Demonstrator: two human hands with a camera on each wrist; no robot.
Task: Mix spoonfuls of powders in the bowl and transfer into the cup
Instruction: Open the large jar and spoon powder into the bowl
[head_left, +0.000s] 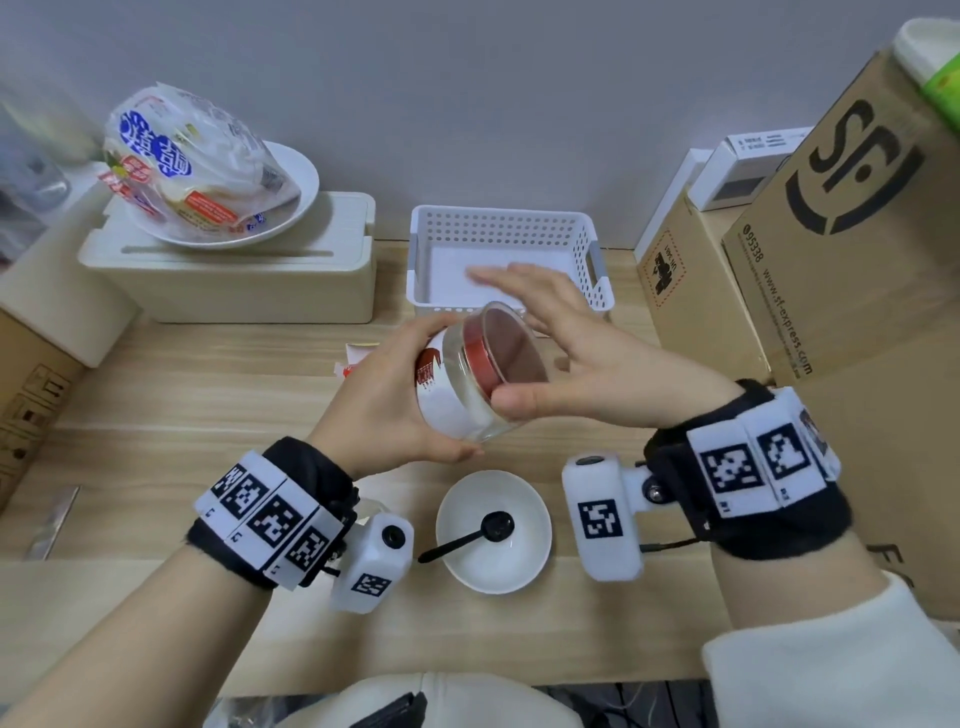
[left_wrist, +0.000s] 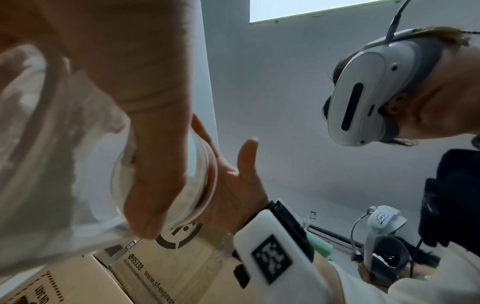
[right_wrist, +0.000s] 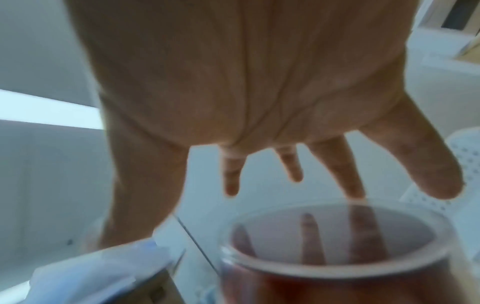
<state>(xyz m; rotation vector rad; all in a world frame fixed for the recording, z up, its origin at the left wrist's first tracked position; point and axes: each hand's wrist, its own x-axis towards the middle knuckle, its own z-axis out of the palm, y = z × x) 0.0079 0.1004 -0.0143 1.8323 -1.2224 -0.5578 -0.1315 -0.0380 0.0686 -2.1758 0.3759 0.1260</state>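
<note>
- Looking down from the head view, the left hand (head_left: 384, 395) is wrapping its fingers round a glass jar (head_left: 467, 384), holding it tilted in the air above the wooden table (head_left: 156, 415). The jar is carrying a red-and-white label and a clear lid (head_left: 511, 348) with a red ring beneath it.
- The right hand (head_left: 576, 353) is lying spread against the lid, fingers straight, thumb under the jar's rim, gripping nothing.
- A white bowl (head_left: 493, 530) is sitting on the table just below the hands, with a black spoon (head_left: 467, 535) resting inside, its handle sticking out to the left.
- A white basket (head_left: 506, 260) is standing behind the jar; cardboard boxes (head_left: 831, 249) are filling the right side.
- Turning to the left wrist view, the thumb (left_wrist: 155, 164) is curling over the jar (left_wrist: 166, 185), while the right hand's (left_wrist: 233, 185) palm is pressing flat on the lid end.
- Turning to the right wrist view, the open fingers (right_wrist: 291, 164) are hanging splayed above the lid (right_wrist: 335, 236), blurred.
</note>
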